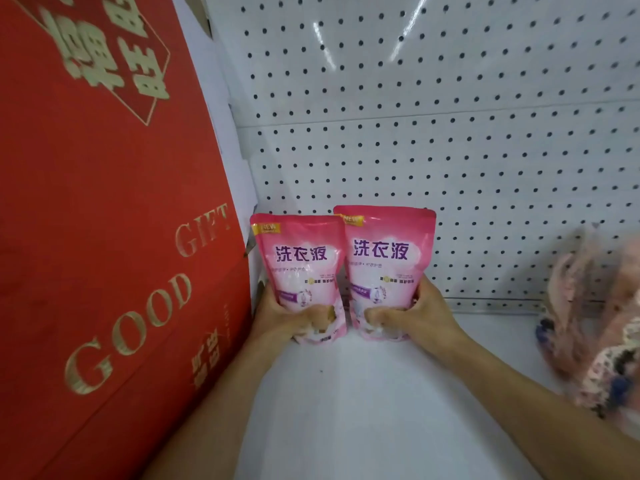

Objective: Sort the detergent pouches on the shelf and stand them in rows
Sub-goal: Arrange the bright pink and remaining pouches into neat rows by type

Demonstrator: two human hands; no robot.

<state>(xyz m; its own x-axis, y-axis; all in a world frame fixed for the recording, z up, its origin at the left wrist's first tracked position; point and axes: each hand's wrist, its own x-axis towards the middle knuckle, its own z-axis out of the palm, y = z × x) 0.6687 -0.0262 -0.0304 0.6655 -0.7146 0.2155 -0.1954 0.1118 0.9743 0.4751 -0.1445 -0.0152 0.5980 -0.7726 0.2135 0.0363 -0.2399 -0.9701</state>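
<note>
On our left stands a tall red cardboard gift box with gold lettering point(104, 220), its face leaning along the edge of the white shelf board point(381, 393). Just beside it our left hand point(287, 315) curls round the lower part of a pink plastic detergent pouch with purple characters point(299, 268), fingers wrapped over its front near the base. Touching that pouch on its right is a second pink detergent pouch of the same print point(386, 268), which our right hand point(412, 315) grips low down in the same way. Both pouches stand upright at the back of the shelf, bottoms on or just over the board; we cannot tell which. Behind them rises a white metal pegboard wall dotted with dark holes point(450, 150). At the far right lies a blurred heap of pinkish patterned packets point(595, 327).
</note>
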